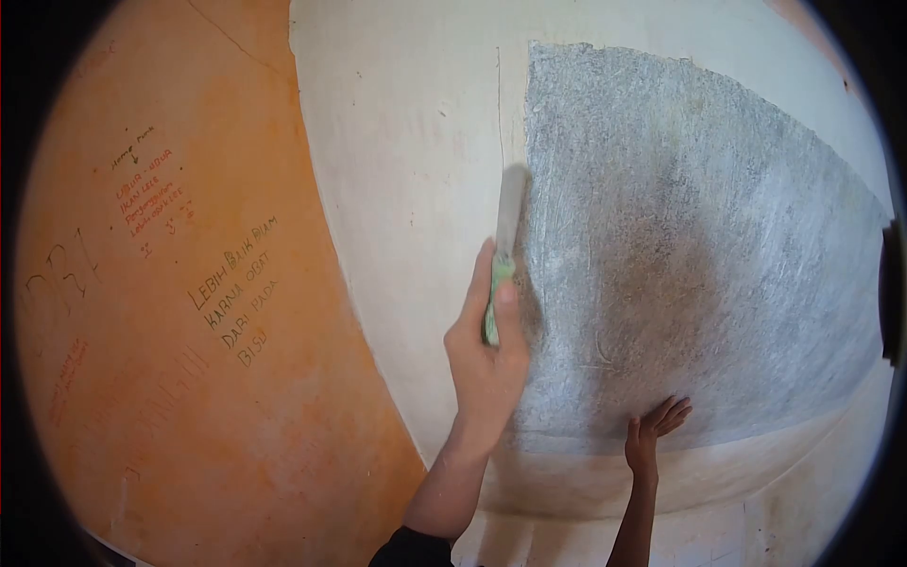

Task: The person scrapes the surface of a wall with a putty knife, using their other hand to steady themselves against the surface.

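Note:
My left hand [487,354] grips a knife [511,213] by its green handle, blade pointing up and blurred at the tip. That blade overlaps the left edge of a silvery grey, foil-like sheet [605,142] on the wall. Brownish dark patches mark the sheet's middle. Lower down, my right hand [657,425] lies against the sheet's bottom part, fingers stretched out to the right and thumb apart, holding nothing.
White wall [406,142] surrounds the sheet, with a thin vertical crack near its left edge. On the left, an orange wall [255,425] carries handwritten lettering. A dark object [890,293] sits at the right edge. Pale tiles [699,534] show below.

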Available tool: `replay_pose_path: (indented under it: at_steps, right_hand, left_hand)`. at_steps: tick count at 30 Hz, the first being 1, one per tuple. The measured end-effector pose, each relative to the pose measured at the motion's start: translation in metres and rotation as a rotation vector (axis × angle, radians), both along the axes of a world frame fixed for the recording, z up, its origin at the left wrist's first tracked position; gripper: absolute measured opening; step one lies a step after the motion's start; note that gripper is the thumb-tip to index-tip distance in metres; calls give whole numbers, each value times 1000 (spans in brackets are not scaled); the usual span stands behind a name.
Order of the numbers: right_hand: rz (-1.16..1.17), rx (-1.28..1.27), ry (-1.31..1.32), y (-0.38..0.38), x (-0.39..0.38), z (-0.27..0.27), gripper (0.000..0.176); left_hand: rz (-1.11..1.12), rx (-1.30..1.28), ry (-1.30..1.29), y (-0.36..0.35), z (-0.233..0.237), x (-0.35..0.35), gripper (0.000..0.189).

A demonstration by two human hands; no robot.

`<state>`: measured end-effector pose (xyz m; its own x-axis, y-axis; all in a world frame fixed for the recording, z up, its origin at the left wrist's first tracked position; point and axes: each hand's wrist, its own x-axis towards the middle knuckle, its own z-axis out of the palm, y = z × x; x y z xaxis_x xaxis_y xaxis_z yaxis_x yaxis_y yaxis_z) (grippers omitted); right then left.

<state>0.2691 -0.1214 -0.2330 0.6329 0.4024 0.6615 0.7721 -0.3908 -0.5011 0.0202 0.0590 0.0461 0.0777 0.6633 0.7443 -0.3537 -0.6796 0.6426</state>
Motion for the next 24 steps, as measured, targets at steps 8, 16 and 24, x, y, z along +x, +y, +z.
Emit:
replay_pose_path:
  at_steps: [8, 16, 24]
  right_hand:
    - [-2, 17, -24, 0, 1, 0, 93]
    - [18, 18, 11, 0, -1, 1, 95]
    - [39, 2, 27, -2, 1, 1, 97]
  left_hand:
    - [557, 235, 299, -22, 17, -17, 43]
    - [688, 269, 275, -24, 13, -6, 37]
    - [610, 221, 316, -30, 19, -21, 34]
